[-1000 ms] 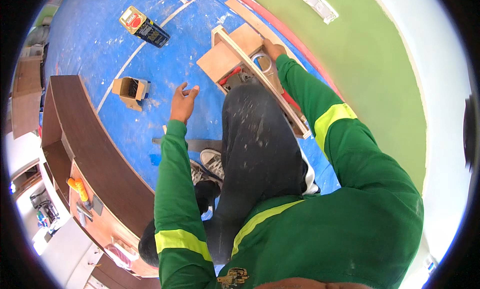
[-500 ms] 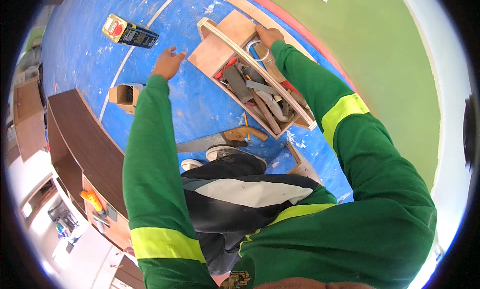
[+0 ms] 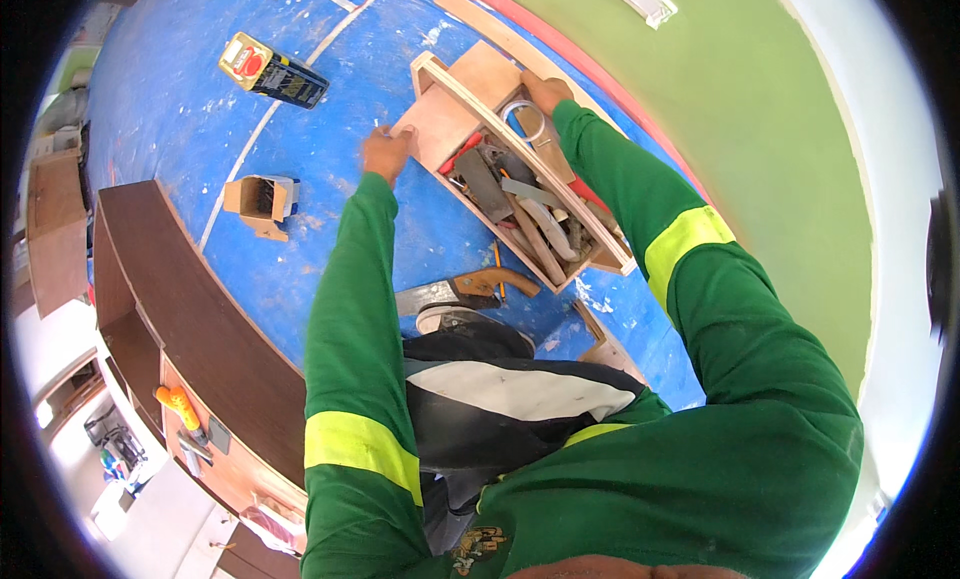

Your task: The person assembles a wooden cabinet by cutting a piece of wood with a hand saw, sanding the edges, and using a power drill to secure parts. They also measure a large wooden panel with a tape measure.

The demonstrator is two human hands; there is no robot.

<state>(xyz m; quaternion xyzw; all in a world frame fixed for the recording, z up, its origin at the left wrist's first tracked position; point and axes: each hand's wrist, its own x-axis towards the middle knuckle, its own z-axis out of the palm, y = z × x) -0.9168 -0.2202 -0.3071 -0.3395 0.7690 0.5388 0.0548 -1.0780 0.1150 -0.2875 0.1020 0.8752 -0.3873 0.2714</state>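
A wooden toolbox (image 3: 488, 222) with a long central handle bar (image 3: 545, 171) stands on the blue floor, full of hand tools. Among them are wooden handles, a flat grey blade (image 3: 482, 186) and a white ring-shaped roll (image 3: 524, 122). A plywood panel (image 3: 442, 127) covers its far end, under the bar; whether it is fixed there I cannot tell. My left hand (image 3: 387, 153) closes on the panel's left corner, thumb on top. At the far right corner my right hand (image 3: 547, 93) grips the edge, its fingertips partly hidden.
A handsaw (image 3: 495, 281) lies by my shoe, with an orange stick across it. To the left are a rectangular metal can (image 3: 278, 72), an opened cardboard box (image 3: 262, 203) and a dark brown cabinet (image 3: 190, 249). A green wall (image 3: 770, 139) rises on the right.
My left hand has moved right from the open floor to the panel's corner and closed on it. My right hand stays at the far right corner. The whole view has shifted slightly.
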